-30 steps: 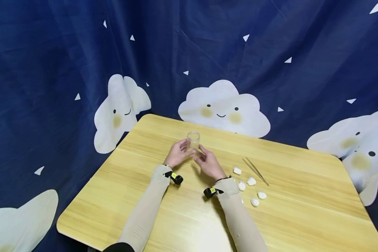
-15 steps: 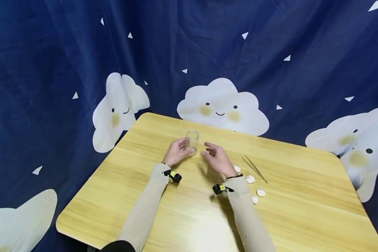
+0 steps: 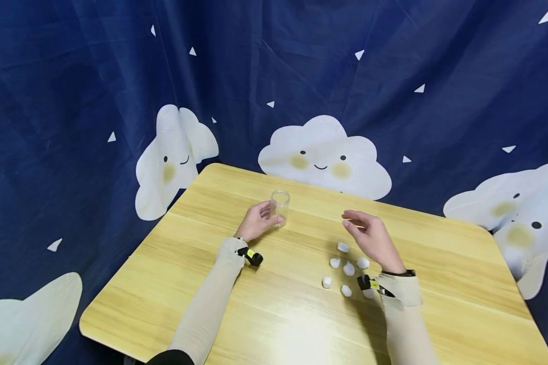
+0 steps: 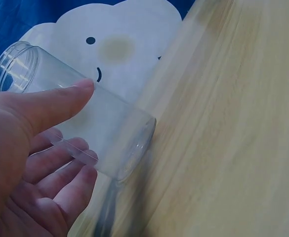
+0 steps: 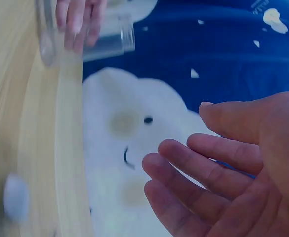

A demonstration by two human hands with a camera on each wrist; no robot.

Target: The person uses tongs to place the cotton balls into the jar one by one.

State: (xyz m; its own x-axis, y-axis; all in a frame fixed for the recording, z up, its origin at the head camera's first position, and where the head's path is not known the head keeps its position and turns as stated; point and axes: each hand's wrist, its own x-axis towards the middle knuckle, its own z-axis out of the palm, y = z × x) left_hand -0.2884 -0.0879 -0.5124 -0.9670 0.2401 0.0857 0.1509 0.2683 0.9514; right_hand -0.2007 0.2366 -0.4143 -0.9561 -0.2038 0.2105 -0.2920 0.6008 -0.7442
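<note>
A clear plastic jar (image 3: 281, 205), with no lid, stands upright on the table. My left hand (image 3: 257, 223) grips its left side, the thumb (image 4: 67, 103) in front and the fingers curled behind. Apart from it, my right hand (image 3: 372, 239) hovers over the right part of the table, fingers relaxed and holding nothing. Below and left of the right hand lie several small white cotton balls (image 3: 349, 268); one cotton ball (image 5: 17, 197) shows blurred in the right wrist view. The tweezers are hidden behind the right hand and forearm.
The wooden table (image 3: 219, 197) has rounded corners. Behind it hangs a dark blue curtain (image 3: 237, 66) printed with smiling clouds, close to the table's far edge. The right sleeve partly covers one cotton ball.
My right hand has let go of the jar and swung right, over the tweezers, uncovering more cotton balls. The left hand and the jar have stayed in place.
</note>
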